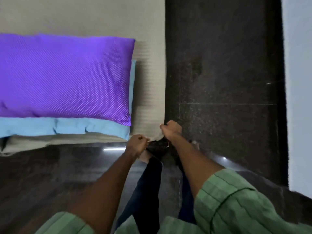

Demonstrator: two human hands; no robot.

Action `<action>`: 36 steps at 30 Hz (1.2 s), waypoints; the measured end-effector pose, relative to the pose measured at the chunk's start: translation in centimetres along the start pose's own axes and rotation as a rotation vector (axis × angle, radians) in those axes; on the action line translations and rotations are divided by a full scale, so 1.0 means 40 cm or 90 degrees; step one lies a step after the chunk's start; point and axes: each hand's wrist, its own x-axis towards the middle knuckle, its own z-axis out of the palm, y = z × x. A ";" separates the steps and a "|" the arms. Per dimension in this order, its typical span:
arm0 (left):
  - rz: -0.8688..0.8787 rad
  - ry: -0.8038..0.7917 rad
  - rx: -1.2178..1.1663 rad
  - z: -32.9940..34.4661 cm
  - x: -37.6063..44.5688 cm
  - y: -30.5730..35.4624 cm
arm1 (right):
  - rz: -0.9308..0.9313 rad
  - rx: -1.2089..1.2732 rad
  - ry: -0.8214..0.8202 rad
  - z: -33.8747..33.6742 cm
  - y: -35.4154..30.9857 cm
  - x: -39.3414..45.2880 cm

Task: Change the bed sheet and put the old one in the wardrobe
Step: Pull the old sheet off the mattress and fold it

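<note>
Fingers of both hands are curled shut on the corner of the beige bed sheet (150, 92): the left hand (137, 144) holds the foot-side edge and the right hand (171, 130) holds the side edge, just beside each other. From this corner the sheet runs away and to the left along the bed, its long axis going up the picture, so pulling it free seems to need a tug towards the body. A purple pillow (65, 78) lies on a blue pillow (67, 126) on the sheet, and the dark speckled floor (224, 73) lies to the right
</note>
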 end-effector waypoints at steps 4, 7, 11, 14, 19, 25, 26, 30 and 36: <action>-0.083 -0.008 -0.013 0.060 0.077 -0.083 | 0.011 -0.044 -0.090 0.108 0.025 0.126; -0.140 0.016 -0.102 0.081 0.169 -0.101 | -0.038 -0.075 -0.038 0.133 0.004 0.237; -0.316 0.065 -0.373 0.145 0.186 -0.111 | -0.122 -0.038 -0.103 0.130 0.019 0.240; -0.389 0.114 -0.559 0.227 0.191 -0.060 | -0.173 0.123 -0.210 0.073 0.067 0.208; -0.389 0.178 -0.847 0.242 0.274 0.012 | -0.167 0.368 -0.427 -0.030 -0.004 0.156; -0.390 0.277 -1.049 0.196 0.262 0.009 | -0.015 0.356 -0.253 0.006 -0.006 0.135; -0.362 0.298 -1.135 0.167 0.230 0.041 | 0.012 0.358 -0.196 0.014 -0.002 0.135; -0.176 0.219 -1.327 0.101 0.199 0.117 | 0.144 0.484 -0.245 0.033 -0.045 0.125; -0.237 0.170 -1.237 0.127 0.169 0.064 | 0.133 0.523 -0.279 0.154 -0.133 0.205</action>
